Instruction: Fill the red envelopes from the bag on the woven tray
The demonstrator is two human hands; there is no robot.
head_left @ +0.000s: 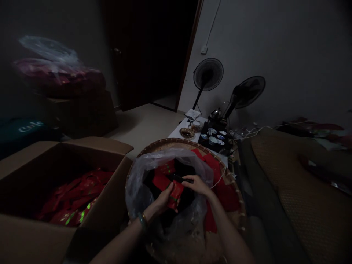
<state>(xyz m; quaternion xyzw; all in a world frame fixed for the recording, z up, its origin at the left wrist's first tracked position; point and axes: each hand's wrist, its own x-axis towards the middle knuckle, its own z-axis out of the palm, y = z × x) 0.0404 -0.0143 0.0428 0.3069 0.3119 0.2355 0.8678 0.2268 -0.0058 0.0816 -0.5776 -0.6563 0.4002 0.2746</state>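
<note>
Closed around a small red packet [176, 195] with green and gold marks is my left hand [164, 198], with a bracelet on the wrist. My right hand [196, 184] grips a slim black tool [180, 178] at the packet's upper edge; its exact kind is too dark to tell. Both hands are over an open clear plastic bag [137, 176] with dark contents. More red packets [162, 180] lie in the bag's mouth, just beyond my left hand. The bag sits on a round woven bamboo tray [232, 176], with flat red pieces [224, 190] along its right side.
An open cardboard box [101, 198] full of red packets [79, 194] stands at left. Behind it, a plastic bag of red items [60, 77] rests on another box [90, 113]. Ahead are a low table with cups [213, 140] and two fans [208, 74]. A woven mat [299, 190] lies at right.
</note>
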